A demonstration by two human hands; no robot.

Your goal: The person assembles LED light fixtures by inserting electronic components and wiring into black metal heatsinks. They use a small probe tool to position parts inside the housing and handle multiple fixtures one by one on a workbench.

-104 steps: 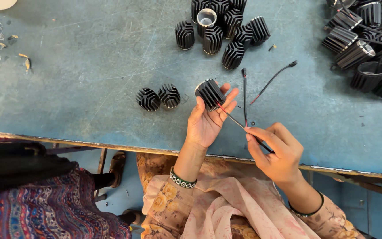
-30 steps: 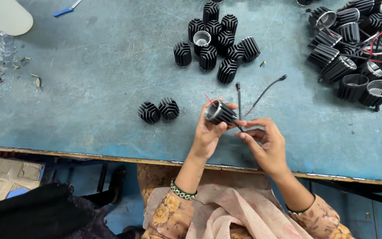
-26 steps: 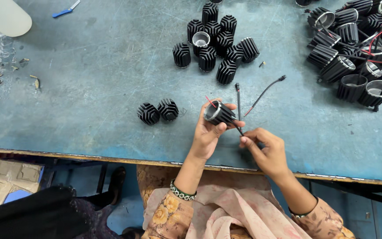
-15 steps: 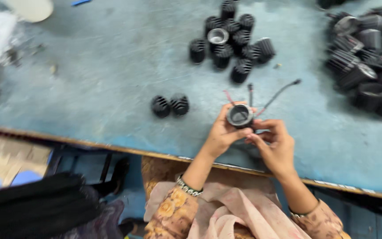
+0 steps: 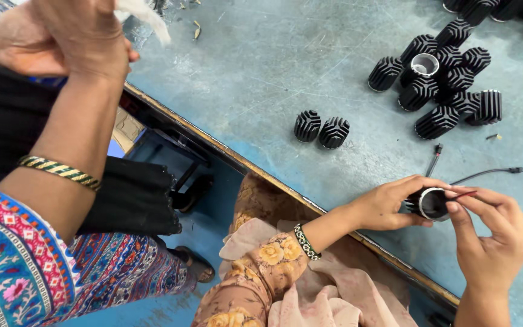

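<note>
Left hand (image 5: 388, 206) clamps black finned cylindrical housing (image 5: 426, 203), open end toward 3 o'clock; right hand (image 5: 491, 242) pinches thin red wire (image 5: 464, 195) there.

The surface (image 5: 286, 54) looks like blue-grey painted metal, matt, scuffed and scratched, with a worn brownish edge. The finned housing (image 5: 428, 203) held between the left hand (image 5: 388, 206) and right hand (image 5: 491, 242) appears to be matt black ribbed metal or plastic with a smooth, pale inner rim. The loose finned housings (image 5: 443, 91) share the same dull black finish. The thin wires (image 5: 485, 174) have smooth plastic sheathing. The sleeve (image 5: 261, 272) is soft floral cloth; the bracelet (image 5: 302, 241) is beaded and slightly glossy.
</note>
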